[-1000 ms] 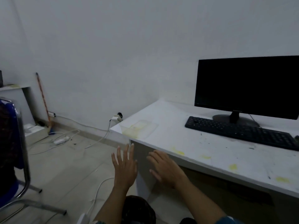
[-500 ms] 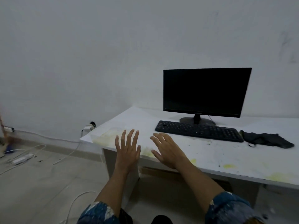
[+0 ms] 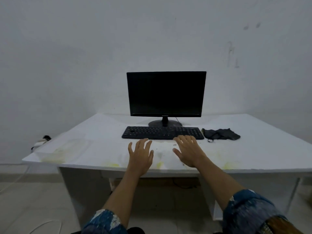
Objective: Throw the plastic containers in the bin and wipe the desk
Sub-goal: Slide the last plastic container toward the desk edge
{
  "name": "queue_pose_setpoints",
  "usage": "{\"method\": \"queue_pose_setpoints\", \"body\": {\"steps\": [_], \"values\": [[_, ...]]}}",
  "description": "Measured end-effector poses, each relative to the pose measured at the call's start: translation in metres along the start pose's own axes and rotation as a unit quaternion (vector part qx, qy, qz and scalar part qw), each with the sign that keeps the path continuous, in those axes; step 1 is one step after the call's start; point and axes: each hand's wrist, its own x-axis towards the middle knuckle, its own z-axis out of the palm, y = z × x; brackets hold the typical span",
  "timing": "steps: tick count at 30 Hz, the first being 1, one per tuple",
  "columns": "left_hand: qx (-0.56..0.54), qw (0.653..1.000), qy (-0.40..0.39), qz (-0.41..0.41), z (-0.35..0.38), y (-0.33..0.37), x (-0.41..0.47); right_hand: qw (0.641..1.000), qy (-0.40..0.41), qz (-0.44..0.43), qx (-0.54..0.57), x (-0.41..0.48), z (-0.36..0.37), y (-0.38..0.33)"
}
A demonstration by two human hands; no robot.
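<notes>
A white desk (image 3: 253, 149) with yellow stains along its front edge fills the middle of the view. A clear plastic container (image 3: 67, 149), smeared yellow, lies flat near the desk's left corner. A dark crumpled cloth (image 3: 221, 134) lies to the right of the keyboard. My left hand (image 3: 141, 156) and my right hand (image 3: 190, 150) hover over the desk's front, palms down, fingers spread, holding nothing. The right hand's fingertips reach the keyboard's front edge.
A black monitor (image 3: 166, 94) stands at the back of the desk with a black keyboard (image 3: 162, 132) in front of it. A wall plug and white cables (image 3: 39, 142) sit low at the left. Tiled floor lies below the desk.
The view has swung right and come square to the desk. Both hands have moved from the desk's left corner to its front middle, still spread and holding nothing.
</notes>
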Motion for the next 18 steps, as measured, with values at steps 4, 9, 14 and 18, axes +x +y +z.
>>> {"method": "queue_pose_setpoints", "body": {"steps": [4, 9, 14, 18], "values": [[-0.017, 0.999, -0.018, 0.032, 0.011, 0.033, 0.009, 0.993, -0.064, 0.093, -0.033, -0.015, 0.001, 0.037], [-0.022, 0.997, -0.057, 0.041, 0.016, 0.056, 0.014, 0.971, -0.136, 0.188, -0.058, -0.036, 0.002, 0.060], [-0.025, 0.997, -0.061, 0.032, 0.018, 0.058, 0.014, 0.969, -0.145, 0.179, -0.085, -0.051, 0.014, 0.071], [-0.031, 0.999, -0.036, 0.022, 0.016, 0.044, 0.014, 0.971, -0.122, 0.185, -0.087, -0.053, 0.016, 0.071]]}}
